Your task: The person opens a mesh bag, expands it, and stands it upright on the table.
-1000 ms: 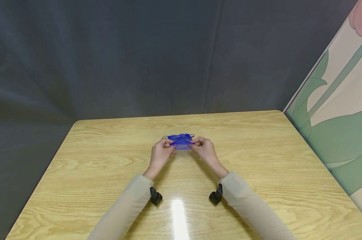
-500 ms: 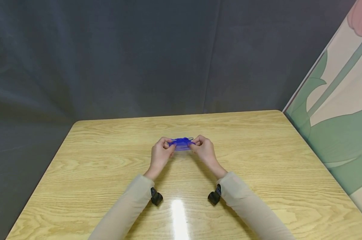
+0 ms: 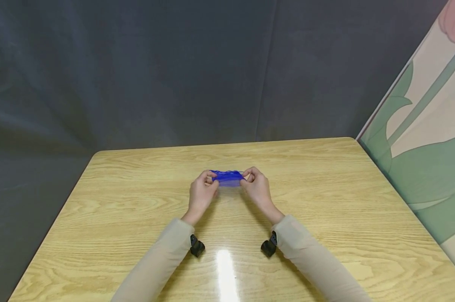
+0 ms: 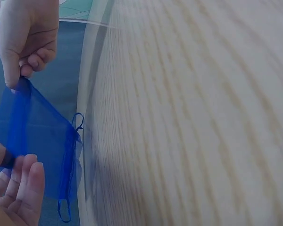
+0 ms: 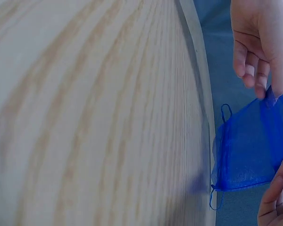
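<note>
A sheer blue organza drawstring pouch is stretched between my two hands above the far half of the table. My left hand pinches one side of it between thumb and fingers. The opposite side is pinched by my right hand. In the left wrist view the pouch has a fold or doubled band running between the two grips. Its gathered, ruffled edge points down toward the table, with a cord loop at each end. Whether anything lies inside cannot be made out; none shows through the mesh.
The wood-grain table reaches under both forearms, with a bright glare streak near its front. A dark curtain stands behind the far edge. A flower-patterned panel borders the right side. A small black camera sits on each wrist.
The pouch has tilted in my fingers: its loose cords and ruffled edge dipped, then spread out straighter. Both hands keep their pinch and have barely shifted.
</note>
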`<state>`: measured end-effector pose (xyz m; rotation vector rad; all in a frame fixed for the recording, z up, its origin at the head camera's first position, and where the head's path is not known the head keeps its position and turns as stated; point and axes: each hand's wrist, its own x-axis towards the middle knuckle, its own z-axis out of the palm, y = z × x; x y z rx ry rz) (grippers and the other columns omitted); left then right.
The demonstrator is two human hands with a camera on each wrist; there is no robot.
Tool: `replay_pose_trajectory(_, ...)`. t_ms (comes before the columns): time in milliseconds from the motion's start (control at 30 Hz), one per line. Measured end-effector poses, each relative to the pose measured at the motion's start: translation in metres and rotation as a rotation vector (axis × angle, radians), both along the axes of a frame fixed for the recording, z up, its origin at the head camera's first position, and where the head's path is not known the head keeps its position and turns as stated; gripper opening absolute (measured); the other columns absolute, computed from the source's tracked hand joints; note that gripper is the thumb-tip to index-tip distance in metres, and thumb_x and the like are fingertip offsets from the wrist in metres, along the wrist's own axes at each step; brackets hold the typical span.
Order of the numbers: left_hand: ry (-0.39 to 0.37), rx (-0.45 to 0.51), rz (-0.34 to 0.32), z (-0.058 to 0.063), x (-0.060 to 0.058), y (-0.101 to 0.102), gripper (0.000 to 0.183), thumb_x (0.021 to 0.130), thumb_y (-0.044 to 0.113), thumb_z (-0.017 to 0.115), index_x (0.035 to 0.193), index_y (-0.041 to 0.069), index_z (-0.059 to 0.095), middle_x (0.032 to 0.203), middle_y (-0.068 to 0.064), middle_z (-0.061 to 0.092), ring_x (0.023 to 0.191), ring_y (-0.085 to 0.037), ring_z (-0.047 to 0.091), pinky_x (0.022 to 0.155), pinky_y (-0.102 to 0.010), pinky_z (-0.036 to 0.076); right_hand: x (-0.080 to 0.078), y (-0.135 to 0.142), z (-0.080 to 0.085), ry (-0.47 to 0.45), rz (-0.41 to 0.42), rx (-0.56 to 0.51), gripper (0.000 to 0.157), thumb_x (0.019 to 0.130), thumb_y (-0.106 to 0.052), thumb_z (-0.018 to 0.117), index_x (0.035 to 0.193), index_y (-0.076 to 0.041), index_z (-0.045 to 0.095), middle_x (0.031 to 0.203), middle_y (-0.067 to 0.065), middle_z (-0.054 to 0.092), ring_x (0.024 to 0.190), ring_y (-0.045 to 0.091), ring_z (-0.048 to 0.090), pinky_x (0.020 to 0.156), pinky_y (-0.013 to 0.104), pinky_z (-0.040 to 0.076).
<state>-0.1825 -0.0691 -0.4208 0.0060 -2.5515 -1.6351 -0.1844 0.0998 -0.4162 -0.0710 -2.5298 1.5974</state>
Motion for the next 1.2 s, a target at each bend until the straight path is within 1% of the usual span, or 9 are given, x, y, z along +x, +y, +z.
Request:
replay_pose_trajectory(100,0.018,-0.02,0.01,-0.0001,-0.0004,0.0005,0.021,0.084,0.009,0.058,0.103,0.008,0.067,0.09,-0.012,0.069,0.063,-0.015,0.06,0.049,-0.019,0.044,0.0007,-0.0004,0.0008,-0.001,-0.023,-0.005,0.015,0.081,0.002,0.059,0.095,0.0,0.061,0.059,0.0,0.052,0.046,0.007,0.043,0.042,0.017,0.032)
replay_pose_trajectory(200,0.03,-0.016,0.015,0.0009,-0.0004,0.001,0.022,0.084,0.008,0.059,0.104,0.007,0.068,0.098,-0.014,0.07,0.064,-0.014,0.061,0.048,-0.019,0.044,0.001,-0.0004,0.0011,0.001,-0.035,-0.006,0.016,0.081,-0.002,0.059,0.097,0.0,0.063,0.07,0.008,0.061,0.05,0.008,0.05,0.044,0.017,0.037)
replay_pose_trajectory(333,0.029,0.024,0.01,0.0031,-0.0006,0.0017,0.024,0.086,0.008,0.061,0.108,0.006,0.069,0.102,-0.015,0.069,0.059,-0.015,0.062,0.043,-0.018,0.042,0.0009,0.0004,0.0016,0.019,-0.015,-0.025,0.019,0.084,-0.002,0.06,0.101,0.002,0.067,0.089,0.019,0.068,0.058,0.026,0.063,0.046,0.015,0.042)
replay_pose_trajectory(433,0.02,0.043,0.01,0.0042,-0.001,0.002,0.025,0.085,0.008,0.063,0.109,0.006,0.069,0.103,-0.015,0.069,0.059,-0.01,0.061,0.043,-0.017,0.042,0.0006,0.0008,0.002,0.041,0.0,-0.025,0.02,0.085,0.0,0.06,0.103,0.004,0.068,0.095,0.023,0.069,0.066,0.035,0.066,0.046,0.013,0.043)
replay_pose_trajectory(567,0.005,0.056,0.019,0.004,-0.0017,0.003,0.025,0.083,0.004,0.062,0.107,0.005,0.07,0.095,-0.013,0.068,0.058,-0.005,0.057,0.045,-0.016,0.043,0.0003,-0.001,0.0024,0.069,-0.005,-0.027,0.016,0.084,0.002,0.062,0.099,0.005,0.069,0.09,0.024,0.07,0.062,0.032,0.064,0.045,0.011,0.043)
replay_pose_trajectory(767,0.015,0.026,0.035,0.0033,-0.0015,0.0043,0.015,0.085,0.004,0.064,0.099,0.004,0.068,0.077,-0.003,0.058,0.061,-0.008,0.054,0.051,-0.018,0.044,0.0017,-0.0035,0.0011,0.081,-0.006,-0.042,0.005,0.085,0.002,0.064,0.088,0.006,0.066,0.076,0.021,0.066,0.063,0.035,0.063,0.045,0.013,0.041)
replay_pose_trajectory(967,0.015,-0.027,0.04,0.0036,-0.0013,0.0047,0.012,0.085,0.007,0.061,0.097,0.006,0.065,0.063,0.002,0.053,0.051,-0.009,0.048,0.048,-0.02,0.037,0.0017,-0.0047,0.0,0.073,-0.026,-0.013,0.005,0.081,0.003,0.062,0.086,0.004,0.064,0.066,0.011,0.061,0.052,0.007,0.049,0.045,0.016,0.036)
replay_pose_trajectory(1100,0.027,-0.037,0.037,0.0049,-0.0006,0.0042,0.015,0.085,0.006,0.06,0.099,0.006,0.063,0.062,-0.001,0.056,0.05,-0.009,0.05,0.046,-0.021,0.037,0.0022,-0.0053,0.001,0.066,-0.037,0.008,0.01,0.08,0.003,0.061,0.09,0.002,0.062,0.058,0.002,0.053,0.047,0.007,0.044,0.042,0.017,0.033)
replay_pose_trajectory(1200,0.025,-0.036,0.037,0.0055,0.0,0.0034,0.016,0.086,0.008,0.059,0.102,0.007,0.062,0.071,-0.006,0.063,0.052,-0.01,0.054,0.047,-0.021,0.039,0.0025,-0.0054,0.0015,0.06,-0.042,0.006,0.012,0.081,0.003,0.06,0.093,0.0,0.061,0.055,-0.001,0.048,0.043,0.009,0.043,0.04,0.017,0.029)
